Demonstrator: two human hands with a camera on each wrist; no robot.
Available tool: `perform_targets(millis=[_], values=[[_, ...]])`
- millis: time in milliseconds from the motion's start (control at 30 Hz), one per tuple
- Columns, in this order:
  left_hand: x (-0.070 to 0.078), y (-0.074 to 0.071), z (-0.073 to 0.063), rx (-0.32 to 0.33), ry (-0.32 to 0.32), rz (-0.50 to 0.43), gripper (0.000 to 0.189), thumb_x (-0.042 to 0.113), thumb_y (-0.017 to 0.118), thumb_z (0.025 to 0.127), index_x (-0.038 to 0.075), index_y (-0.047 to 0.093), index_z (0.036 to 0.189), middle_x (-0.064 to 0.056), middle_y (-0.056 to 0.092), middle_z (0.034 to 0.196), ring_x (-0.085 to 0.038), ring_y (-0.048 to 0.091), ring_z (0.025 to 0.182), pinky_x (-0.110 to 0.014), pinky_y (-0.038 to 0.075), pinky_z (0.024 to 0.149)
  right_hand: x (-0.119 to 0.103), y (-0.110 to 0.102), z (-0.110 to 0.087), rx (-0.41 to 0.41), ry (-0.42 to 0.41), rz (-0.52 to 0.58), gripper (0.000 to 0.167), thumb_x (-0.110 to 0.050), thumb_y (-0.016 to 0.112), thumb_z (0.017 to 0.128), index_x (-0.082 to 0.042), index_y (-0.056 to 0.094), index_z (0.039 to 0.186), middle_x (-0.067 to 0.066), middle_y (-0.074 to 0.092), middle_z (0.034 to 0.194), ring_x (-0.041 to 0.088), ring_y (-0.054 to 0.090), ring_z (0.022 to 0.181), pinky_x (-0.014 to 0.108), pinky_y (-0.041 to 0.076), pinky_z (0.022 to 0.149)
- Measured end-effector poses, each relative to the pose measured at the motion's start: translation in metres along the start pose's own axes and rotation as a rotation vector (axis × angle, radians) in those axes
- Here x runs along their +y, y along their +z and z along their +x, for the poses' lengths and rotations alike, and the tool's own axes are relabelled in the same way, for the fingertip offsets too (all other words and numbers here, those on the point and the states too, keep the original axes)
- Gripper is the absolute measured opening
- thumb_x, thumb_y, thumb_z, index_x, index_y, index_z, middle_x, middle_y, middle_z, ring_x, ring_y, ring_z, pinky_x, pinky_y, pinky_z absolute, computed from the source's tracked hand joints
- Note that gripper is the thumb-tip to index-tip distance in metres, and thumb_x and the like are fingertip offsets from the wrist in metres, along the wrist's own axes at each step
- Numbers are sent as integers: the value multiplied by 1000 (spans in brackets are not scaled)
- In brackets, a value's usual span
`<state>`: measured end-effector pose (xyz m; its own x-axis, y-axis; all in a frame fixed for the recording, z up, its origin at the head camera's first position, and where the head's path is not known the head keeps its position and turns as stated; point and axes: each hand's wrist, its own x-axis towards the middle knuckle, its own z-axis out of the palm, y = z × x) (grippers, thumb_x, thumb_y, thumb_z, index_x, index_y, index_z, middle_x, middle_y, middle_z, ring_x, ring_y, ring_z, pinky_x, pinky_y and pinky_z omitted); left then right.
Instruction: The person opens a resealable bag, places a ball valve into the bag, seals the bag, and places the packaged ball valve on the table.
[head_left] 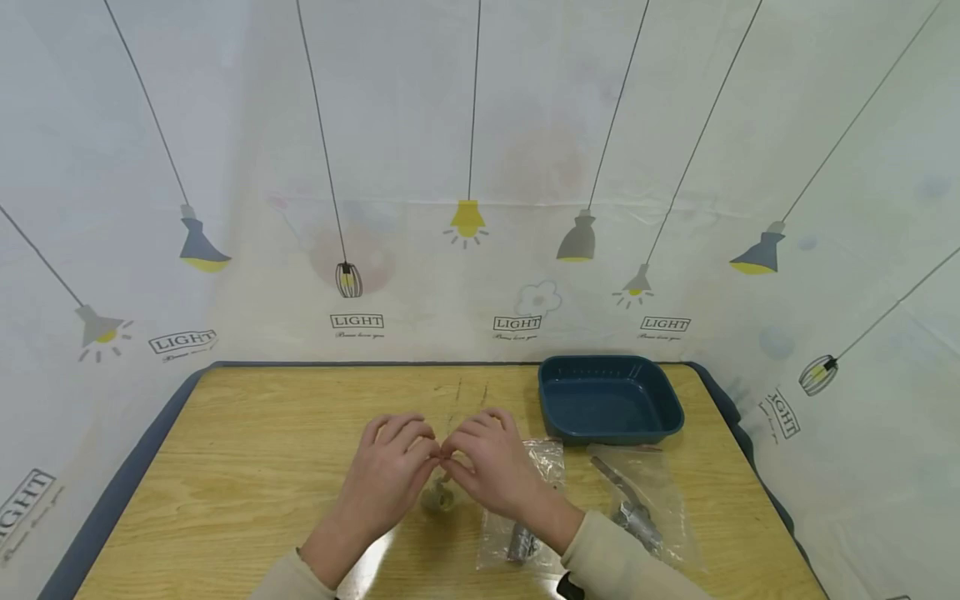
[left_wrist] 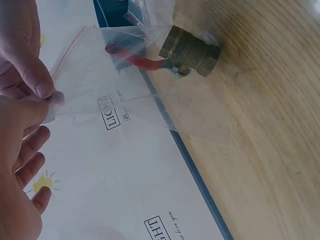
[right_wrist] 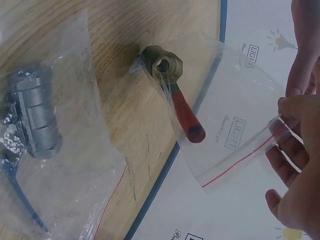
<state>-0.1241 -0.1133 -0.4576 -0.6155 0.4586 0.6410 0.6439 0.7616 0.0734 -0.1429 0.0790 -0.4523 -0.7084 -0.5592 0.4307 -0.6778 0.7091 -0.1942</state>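
Note:
Both hands meet over the table's front middle. My left hand (head_left: 386, 475) and right hand (head_left: 495, 462) pinch the top edge of a clear zip bag (right_wrist: 240, 145) with a red seal line. Their fingertips are close together at the seal. Inside the bag is a brass ball valve (left_wrist: 189, 52) with a red lever handle (right_wrist: 186, 117). The valve sits low in the bag, at the tabletop, with its lever pointing up toward the hands. In the head view the hands partly hide the bag, and the valve shows just below them.
Beside my right forearm lies a clear bag (right_wrist: 107, 170) with a grey metal valve (right_wrist: 37, 112). Farther right is another bagged metal valve (head_left: 636, 521) with a long lever. A dark blue tray (head_left: 611, 435) stands at the back right of the wooden table (head_left: 262, 450).

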Motion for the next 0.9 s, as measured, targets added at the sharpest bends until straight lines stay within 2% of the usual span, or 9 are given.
perform_targets(millis=[200,300,667,900], values=[[-1,0,1,48,57,23,8,21,75,80,19,70,86,1,67,101,-24,60,111,-47,45,94,-3,0,-1,32,-13,-43,5,-35,71,88,-30,69,87,-17,69,90,7,60,95,43,40,103],[-1,1,1,48,67,31,6,22,73,81,19,71,86,1,67,102,-24,59,113,-48,45,94,-4,2,-1,47,3,-46,5,-34,71,88,-31,70,85,-18,70,89,7,61,95,43,40,102],[0,3,-1,7,14,0,7,18,76,80,19,71,84,0,66,104,-24,57,117,-49,43,96,-7,3,-1,55,34,-33,4,-31,73,86,-30,70,84,-17,70,87,8,61,93,42,40,100],[-1,3,-1,52,32,7,13,15,80,75,18,68,80,0,66,102,-24,58,114,-49,45,93,-4,3,-3,12,55,-29,6,-30,72,86,-30,67,84,-17,69,87,7,61,94,41,39,102]])
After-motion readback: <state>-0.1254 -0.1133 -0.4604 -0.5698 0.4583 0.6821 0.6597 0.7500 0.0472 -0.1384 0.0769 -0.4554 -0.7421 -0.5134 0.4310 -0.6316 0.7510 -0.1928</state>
